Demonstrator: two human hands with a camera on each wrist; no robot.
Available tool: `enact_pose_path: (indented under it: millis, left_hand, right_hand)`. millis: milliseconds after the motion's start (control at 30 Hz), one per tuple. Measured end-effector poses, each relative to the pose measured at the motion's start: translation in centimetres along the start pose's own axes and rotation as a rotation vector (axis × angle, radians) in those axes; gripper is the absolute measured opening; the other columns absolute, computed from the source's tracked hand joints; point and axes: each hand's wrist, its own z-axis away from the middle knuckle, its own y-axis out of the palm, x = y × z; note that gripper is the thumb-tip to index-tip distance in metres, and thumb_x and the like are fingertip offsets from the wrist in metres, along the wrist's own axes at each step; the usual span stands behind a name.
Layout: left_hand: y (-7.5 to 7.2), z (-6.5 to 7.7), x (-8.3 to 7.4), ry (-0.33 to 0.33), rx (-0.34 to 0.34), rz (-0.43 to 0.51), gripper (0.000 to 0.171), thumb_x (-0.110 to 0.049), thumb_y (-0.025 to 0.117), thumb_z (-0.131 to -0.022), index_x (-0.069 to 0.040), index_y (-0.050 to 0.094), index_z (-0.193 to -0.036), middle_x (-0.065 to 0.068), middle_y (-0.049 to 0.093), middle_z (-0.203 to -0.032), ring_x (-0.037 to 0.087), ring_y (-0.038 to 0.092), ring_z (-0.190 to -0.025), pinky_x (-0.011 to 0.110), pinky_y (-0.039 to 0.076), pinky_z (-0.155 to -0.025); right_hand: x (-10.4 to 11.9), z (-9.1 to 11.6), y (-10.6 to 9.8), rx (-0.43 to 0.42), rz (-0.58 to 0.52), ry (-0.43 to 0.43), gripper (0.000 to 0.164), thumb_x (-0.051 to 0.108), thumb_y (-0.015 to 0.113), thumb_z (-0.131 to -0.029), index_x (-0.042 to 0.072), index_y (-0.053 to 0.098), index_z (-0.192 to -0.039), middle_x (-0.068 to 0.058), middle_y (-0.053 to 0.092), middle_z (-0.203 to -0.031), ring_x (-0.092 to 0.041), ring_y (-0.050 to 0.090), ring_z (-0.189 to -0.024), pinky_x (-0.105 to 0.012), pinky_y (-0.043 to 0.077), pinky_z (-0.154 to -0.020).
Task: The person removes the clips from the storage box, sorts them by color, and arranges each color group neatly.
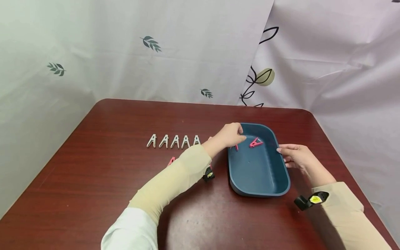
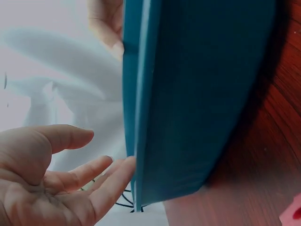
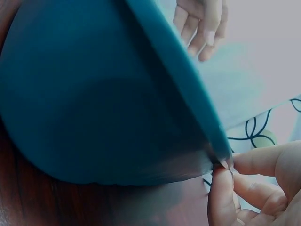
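A blue plastic bin (image 1: pixel 259 173) stands on the right half of the table. Inside it, toward the far end, lies a pink spring clip (image 1: pixel 256 142); a second pink clip (image 1: pixel 235 147) shows beside the left wall, partly covered by my left hand. That left hand (image 1: pixel 230 134) reaches over the bin's left rim. In the left wrist view its thumb and fingers are spread apart with nothing between them. My right hand (image 1: pixel 297 156) pinches the bin's right rim, thumb on the edge and fingers around the outside, as the right wrist view shows (image 3: pixel 256 183).
A row of several white spring clips (image 1: pixel 175 141) lies left of the bin. More pink clips, one at the left (image 1: pixel 171 160), are mostly hidden behind my left forearm. The brown table (image 1: pixel 93 180) ends at a hanging white patterned cloth (image 1: pixel 187 52).
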Motion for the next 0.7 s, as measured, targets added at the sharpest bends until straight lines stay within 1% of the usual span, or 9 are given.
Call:
enact_pose_path:
  millis: [67,133,200,300,367,433,500,600,700]
  left_hand:
    - [0.4,-0.2,-0.4,-0.007,0.001,-0.055,0.029,-0.022,0.059,-0.094,-0.002,0.057,-0.115,0.011,0.062,-0.111,0.016,0.058,-0.082,0.026,0.049,-0.074]
    - [0.8,-0.5,-0.8,-0.019,-0.003,-0.098,0.028,-0.021,0.059,-0.094,-0.002,0.057,-0.114,0.011,0.062,-0.107,0.014,0.055,-0.077,0.025,0.047,-0.069]
    - [1.2,-0.7,-1.0,-0.031,-0.002,-0.127,0.026,-0.02,0.058,-0.094,-0.002,0.057,-0.113,0.009,0.061,-0.096,0.012,0.052,-0.067,0.022,0.043,-0.061]
    - [1.8,-1.1,-1.3,-0.059,0.003,-0.135,0.02,-0.018,0.057,-0.094,-0.002,0.059,-0.106,0.006,0.054,-0.074,0.01,0.048,-0.049,0.019,0.038,-0.048]
    - [2.2,-1.5,-1.5,-0.077,0.004,-0.162,0.018,-0.019,0.057,-0.094,-0.003,0.06,-0.101,0.005,0.05,-0.067,0.01,0.047,-0.045,0.019,0.037,-0.045]
    - [2.6,-1.8,-1.7,-0.096,0.009,-0.218,0.018,-0.021,0.058,-0.094,-0.004,0.062,-0.101,0.004,0.053,-0.07,0.011,0.051,-0.052,0.019,0.039,-0.046]
    - [3.0,-2.0,-1.9,-0.116,0.02,-0.292,0.022,-0.025,0.058,-0.094,-0.006,0.063,-0.104,0.005,0.059,-0.083,0.012,0.053,-0.065,0.021,0.041,-0.052]
    - [3.6,-2.3,-2.2,-0.154,0.05,-0.394,0.027,-0.028,0.057,-0.095,-0.007,0.062,-0.11,0.006,0.06,-0.101,0.013,0.051,-0.081,0.023,0.043,-0.058]
    - [4.0,-2.6,-2.3,-0.199,0.063,-0.434,0.023,-0.027,0.054,-0.095,-0.008,0.064,-0.105,0.005,0.058,-0.099,0.013,0.05,-0.081,0.024,0.042,-0.055]
  right_hand:
    - [0.0,0.0,0.0,0.001,0.003,-0.003,0.043,0.023,0.058,-0.094,-0.003,0.053,-0.128,0.011,0.064,-0.068,-0.005,0.06,-0.058,-0.023,0.054,-0.056]
    - [0.0,0.0,0.1,0.0,0.009,-0.005,0.047,0.023,0.059,-0.094,-0.006,0.05,-0.13,0.012,0.064,-0.068,-0.005,0.06,-0.058,-0.023,0.054,-0.056]
    - [0.0,0.0,0.1,0.001,0.012,-0.01,0.049,0.023,0.058,-0.094,-0.008,0.048,-0.131,0.012,0.064,-0.069,-0.005,0.06,-0.058,-0.023,0.054,-0.056]
    - [0.0,0.0,0.1,-0.001,0.017,-0.008,0.049,0.023,0.058,-0.094,-0.008,0.048,-0.131,0.012,0.064,-0.069,-0.005,0.06,-0.059,-0.023,0.054,-0.057]
    - [0.0,0.1,0.0,-0.003,0.017,-0.009,0.047,0.022,0.058,-0.094,-0.007,0.049,-0.13,0.012,0.064,-0.069,-0.005,0.06,-0.059,-0.023,0.054,-0.057]
    - [0.0,0.1,0.0,-0.004,0.014,-0.009,0.046,0.022,0.058,-0.094,-0.007,0.05,-0.129,0.012,0.065,-0.068,-0.005,0.06,-0.058,-0.024,0.054,-0.057]
    - [0.1,0.1,0.1,-0.007,0.018,-0.009,0.046,0.022,0.058,-0.094,-0.007,0.05,-0.129,0.011,0.064,-0.068,-0.005,0.06,-0.058,-0.024,0.054,-0.057]
    - [0.1,0.1,0.2,-0.008,0.021,-0.008,0.048,0.021,0.058,-0.094,-0.009,0.048,-0.13,0.011,0.064,-0.068,-0.005,0.06,-0.058,-0.024,0.054,-0.057]
    - [0.2,0.2,0.3,-0.011,0.027,-0.004,0.051,0.021,0.058,-0.094,-0.01,0.045,-0.132,0.011,0.064,-0.069,-0.006,0.061,-0.058,-0.025,0.055,-0.057]
